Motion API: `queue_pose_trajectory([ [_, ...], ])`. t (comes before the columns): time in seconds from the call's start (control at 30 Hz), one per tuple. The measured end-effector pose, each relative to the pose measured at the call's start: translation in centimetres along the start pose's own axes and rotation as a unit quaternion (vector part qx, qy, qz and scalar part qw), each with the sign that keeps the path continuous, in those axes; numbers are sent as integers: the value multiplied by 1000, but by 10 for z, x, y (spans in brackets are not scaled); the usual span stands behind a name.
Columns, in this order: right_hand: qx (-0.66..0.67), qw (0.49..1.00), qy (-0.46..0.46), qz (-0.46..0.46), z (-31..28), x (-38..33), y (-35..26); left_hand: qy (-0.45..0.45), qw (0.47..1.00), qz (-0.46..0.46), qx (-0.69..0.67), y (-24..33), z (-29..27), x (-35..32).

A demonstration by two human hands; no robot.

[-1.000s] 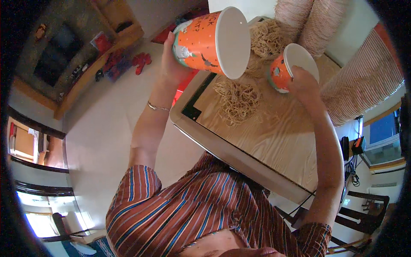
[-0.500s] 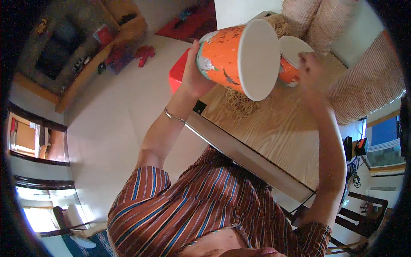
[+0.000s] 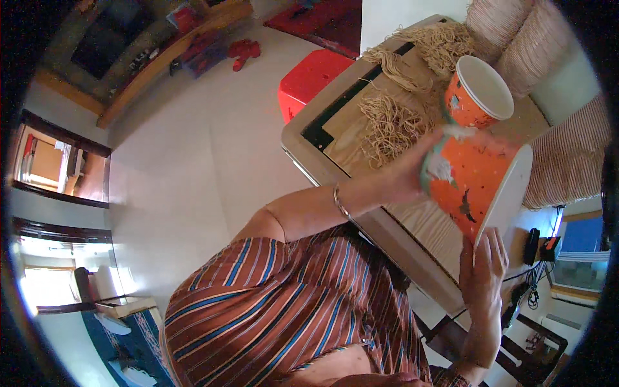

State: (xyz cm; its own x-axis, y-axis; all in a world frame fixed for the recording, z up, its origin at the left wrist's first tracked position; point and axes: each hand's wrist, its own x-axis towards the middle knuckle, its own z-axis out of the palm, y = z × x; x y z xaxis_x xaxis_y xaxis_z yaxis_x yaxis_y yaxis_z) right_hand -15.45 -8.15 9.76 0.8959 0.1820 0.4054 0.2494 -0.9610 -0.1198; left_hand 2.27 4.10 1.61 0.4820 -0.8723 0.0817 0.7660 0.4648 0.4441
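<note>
A large orange paper bucket point(image 3: 474, 174) with a white rim is tilted in front of me, its mouth turned to the right. Around its base end wraps my left hand point(image 3: 422, 161), partly hidden by the bucket. The fingers of my right hand point(image 3: 487, 261) close on the lower part of the rim. Behind it, a second orange paper bucket point(image 3: 459, 100) with a white inside stands tilted on the wooden table point(image 3: 425, 222). Loose tan yarn point(image 3: 390, 129) lies in a tangle left of that second bucket.
More tan strands point(image 3: 445, 48) cover the table's far end. Big wound yarn cones point(image 3: 535, 48) stand along the back, another cone point(image 3: 570, 155) to the right. A red stool point(image 3: 309, 80) is beyond the table's left edge. Black cables point(image 3: 534, 274) hang at right.
My left hand has carried the held bucket right and nearer to me. My right hand has left the second bucket's rim and come down onto the held one.
</note>
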Motion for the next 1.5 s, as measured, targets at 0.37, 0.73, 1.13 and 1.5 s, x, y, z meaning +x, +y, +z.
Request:
queue_pose_trajectory([
  [0.37, -13, 989, -53, 135, 7, -28, 17, 259, 711, 164, 633, 65, -92, -50],
  [0.73, 10, 990, -39, 137, 22, -2, 9, -22, 370, 295, 881, 121, -80, 4],
  [1.13, -7, 996, -20, 92, 22, 2, 8, -5, 328, 223, 918, 142, -98, 10],
  [1.5, -1, 995, -15, 97, 24, -1, 8, -121, 208, 174, 955, 152, -85, 10],
])
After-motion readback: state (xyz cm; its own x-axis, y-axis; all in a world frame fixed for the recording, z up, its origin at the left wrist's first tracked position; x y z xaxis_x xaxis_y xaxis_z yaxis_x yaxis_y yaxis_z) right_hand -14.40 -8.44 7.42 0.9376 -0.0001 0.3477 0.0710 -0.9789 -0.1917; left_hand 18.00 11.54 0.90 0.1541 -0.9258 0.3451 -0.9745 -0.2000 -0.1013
